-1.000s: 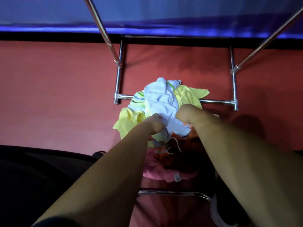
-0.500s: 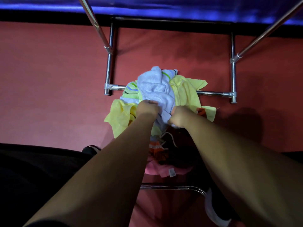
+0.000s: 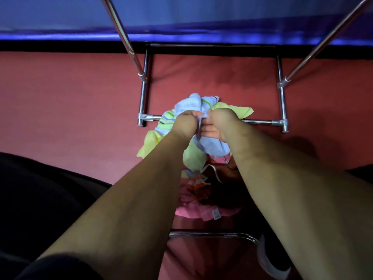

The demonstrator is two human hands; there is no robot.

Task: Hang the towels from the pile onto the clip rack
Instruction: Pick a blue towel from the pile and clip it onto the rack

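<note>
A heap of towels (image 3: 193, 158) lies on the red floor below me: yellow, striped, orange and pink pieces. On top is a light blue towel (image 3: 212, 146). My left hand (image 3: 185, 124) and my right hand (image 3: 218, 124) both grip this blue towel at its upper edge, fists close together, the cloth bunched between them and lifted a little off the heap. The metal frame of the rack (image 3: 282, 102) stands behind the pile; its clips are out of view.
Two slanted chrome poles (image 3: 125, 37) rise from the rack's base toward me. A blue cloth wall (image 3: 201, 21) runs along the back. Another chrome bar (image 3: 212, 235) lies near my feet, with a shoe (image 3: 268, 263) at lower right.
Both hands have come together on the blue towel and raised it from the pile. The view has tilted back up slightly.
</note>
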